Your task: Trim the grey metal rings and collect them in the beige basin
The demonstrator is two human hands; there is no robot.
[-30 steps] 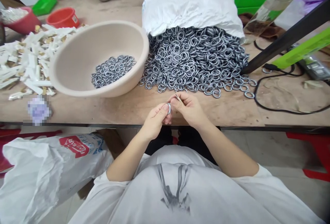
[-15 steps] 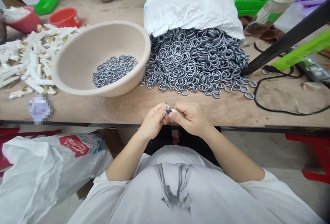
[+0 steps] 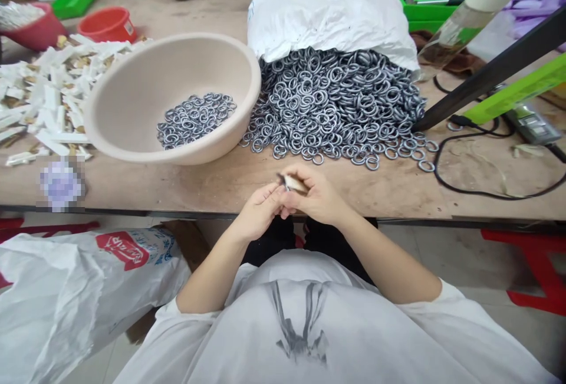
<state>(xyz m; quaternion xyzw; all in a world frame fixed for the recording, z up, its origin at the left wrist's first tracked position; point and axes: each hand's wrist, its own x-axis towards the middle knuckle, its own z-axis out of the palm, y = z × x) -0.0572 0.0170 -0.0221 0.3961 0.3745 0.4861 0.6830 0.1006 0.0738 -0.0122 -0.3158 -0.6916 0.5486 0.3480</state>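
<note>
Just above the table's front edge, my two hands meet with their fingers closed. My right hand pinches a small cream-coloured piece with a dark end; its exact kind is not clear. Fingers of my left hand close at the dark end, where a bit of grey ring shows, mostly covered. Beyond my hands a large heap of grey metal-looking rings spills from a white sack. To its left, a beige basin holds a smaller pile of the same rings, tilted toward me.
White strips lie scattered at the left, near a red bowl. On the right are a black bar, a lime-green bar, a black cable and a clear bottle. A white bag stands below the table.
My right hand has turned and risen slightly, so the cream piece now shows more of its length. The ring, plain before at my left fingertips, is now mostly hidden. The view has shifted slightly.
</note>
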